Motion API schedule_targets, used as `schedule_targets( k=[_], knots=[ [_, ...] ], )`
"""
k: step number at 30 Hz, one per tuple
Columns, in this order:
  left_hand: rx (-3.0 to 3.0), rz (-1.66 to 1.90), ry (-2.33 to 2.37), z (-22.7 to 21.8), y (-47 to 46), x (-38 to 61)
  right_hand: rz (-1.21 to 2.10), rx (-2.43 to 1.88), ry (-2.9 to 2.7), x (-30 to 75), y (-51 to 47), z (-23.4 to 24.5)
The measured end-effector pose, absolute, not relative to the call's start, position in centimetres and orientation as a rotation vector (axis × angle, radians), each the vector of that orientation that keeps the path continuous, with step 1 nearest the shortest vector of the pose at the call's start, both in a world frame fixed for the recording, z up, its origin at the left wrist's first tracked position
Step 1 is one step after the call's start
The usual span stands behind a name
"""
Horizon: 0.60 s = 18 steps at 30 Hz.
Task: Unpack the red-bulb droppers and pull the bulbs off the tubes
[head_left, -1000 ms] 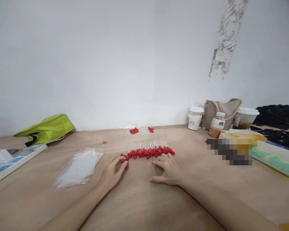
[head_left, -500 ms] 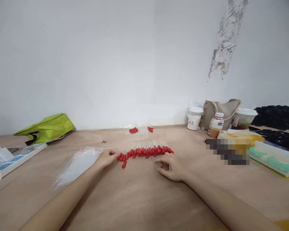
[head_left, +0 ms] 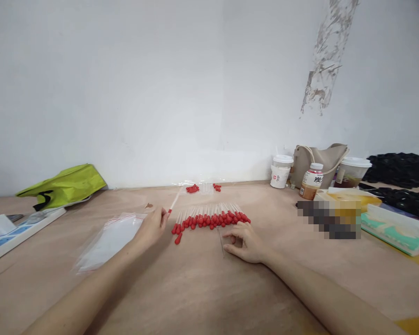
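My left hand (head_left: 154, 226) is closed on the red bulb of a dropper (head_left: 175, 200), whose clear tube points up and away, tilted to the right. A row of red-bulbed droppers (head_left: 209, 220) lies side by side on the table, bulbs toward me. One more dropper (head_left: 178, 238) sticks out nearer to me at the left end. My right hand (head_left: 246, 243) rests by the right part of the row, fingers loosely bent and apart, with nothing seen in them. Beside its fingertips lies a thin dark rod (head_left: 221, 243).
Loose red bulbs (head_left: 192, 188) and clear tubes lie on plastic near the wall. Zip bags (head_left: 110, 239) are at left, by a power strip (head_left: 31, 225) and green bag (head_left: 64, 186). A cup (head_left: 281, 173), bottle (head_left: 311, 181) and tissue pack (head_left: 396, 230) stand at right.
My left hand has lifted a dropper off the left end of the row and moved slightly up and left with it. The right hand stays nearly where it was.
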<state>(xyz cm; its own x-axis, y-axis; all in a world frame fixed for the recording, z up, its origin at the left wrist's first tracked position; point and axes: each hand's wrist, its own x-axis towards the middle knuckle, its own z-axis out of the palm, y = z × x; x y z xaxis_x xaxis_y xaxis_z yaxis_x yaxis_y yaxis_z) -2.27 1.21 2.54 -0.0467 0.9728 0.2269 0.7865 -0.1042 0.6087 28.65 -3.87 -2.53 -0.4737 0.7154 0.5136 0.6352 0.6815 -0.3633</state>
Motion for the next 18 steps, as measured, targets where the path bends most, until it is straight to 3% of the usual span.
schedule_targets(
  k=[5, 9, 18],
  knots=[
    [2.583, 0.982, 1.462, 1.4, -3.6, 1.0, 0.143, -1.022, -1.998, 28.5, -3.6, -2.7],
    [2.757, 1.071, 1.077, -1.1, -4.9, 2.9, 0.092, -0.975, -1.978, 28.2, -4.4, -2.0],
    [2.89, 1.188, 0.937, -2.1, -5.3, 3.8, -0.167, -0.846, -2.253, 26.2, -5.3, -2.7]
  ],
)
